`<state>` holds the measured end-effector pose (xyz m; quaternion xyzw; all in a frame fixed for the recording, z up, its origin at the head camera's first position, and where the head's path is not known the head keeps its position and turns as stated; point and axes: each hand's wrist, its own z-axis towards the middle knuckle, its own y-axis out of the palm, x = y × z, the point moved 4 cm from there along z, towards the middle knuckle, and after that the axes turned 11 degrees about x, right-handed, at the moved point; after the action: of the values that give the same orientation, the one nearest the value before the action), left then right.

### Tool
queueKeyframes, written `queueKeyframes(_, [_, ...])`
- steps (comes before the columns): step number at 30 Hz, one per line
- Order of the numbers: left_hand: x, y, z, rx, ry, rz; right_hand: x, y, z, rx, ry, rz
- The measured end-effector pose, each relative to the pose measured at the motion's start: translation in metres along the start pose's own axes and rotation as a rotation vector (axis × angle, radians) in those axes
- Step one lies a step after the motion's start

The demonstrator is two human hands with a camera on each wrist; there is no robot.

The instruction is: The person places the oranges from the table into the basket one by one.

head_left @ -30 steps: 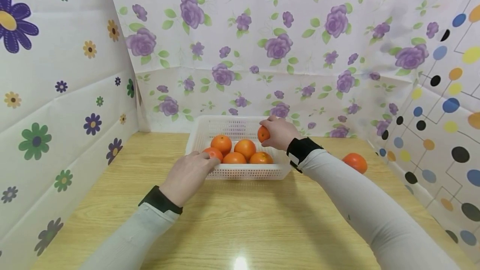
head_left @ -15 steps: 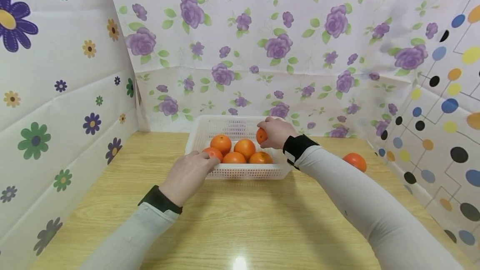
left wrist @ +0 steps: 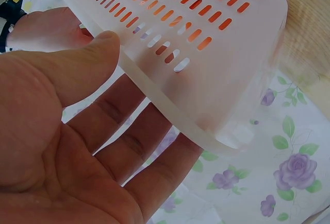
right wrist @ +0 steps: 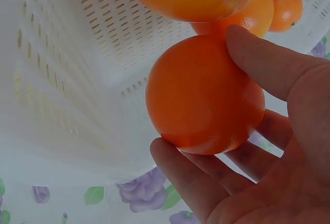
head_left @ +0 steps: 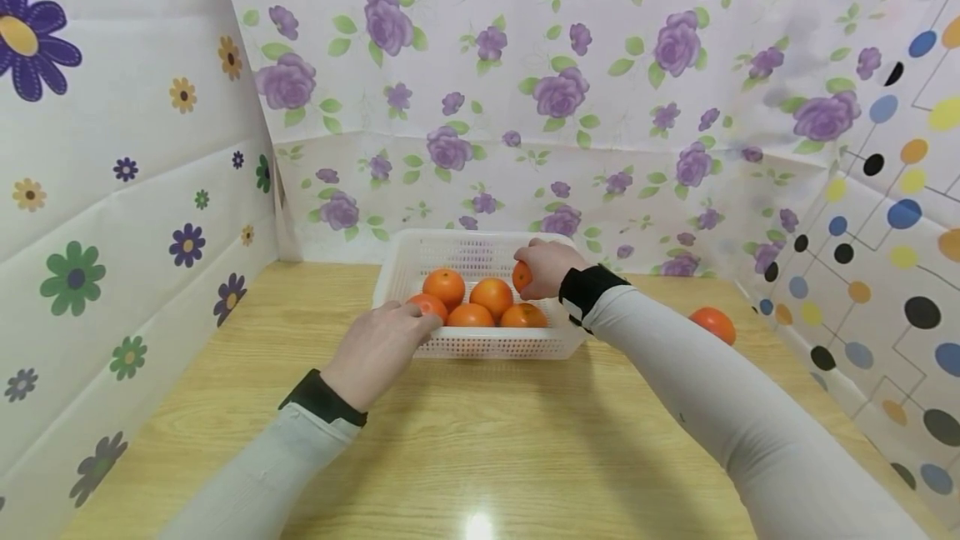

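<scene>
A white perforated plastic basket (head_left: 487,348) stands on the table with several oranges in it, among them one orange (head_left: 443,288) at its left and another orange (head_left: 491,297) near the middle. At the basket's front left corner my left hand (head_left: 382,348) grips the rim, thumb on one side and fingers on the other, as the left wrist view shows. My right hand (head_left: 551,267) holds an orange (right wrist: 203,95) over the right part of the basket, between thumb and fingers. In the head view the hand covers much of that orange.
A redder round fruit (head_left: 713,325) lies on the wooden table (head_left: 465,432) right of the basket, partly behind the right forearm. Flowered sheets (head_left: 450,107) rise behind and at the left; a dotted sheet (head_left: 900,257) stands at the right.
My right hand has shifted slightly left and a little lower with the orange. The left hand keeps its grip on the basket rim.
</scene>
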<state>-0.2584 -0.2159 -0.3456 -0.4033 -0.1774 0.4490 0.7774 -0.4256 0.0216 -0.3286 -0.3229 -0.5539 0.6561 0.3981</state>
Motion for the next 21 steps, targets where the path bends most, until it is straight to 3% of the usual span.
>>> queueKeyframes(21, [0.001,-0.001,0.0,-0.01,0.0,0.01,-0.001,0.009,0.008,-0.053,-0.011,-0.029])
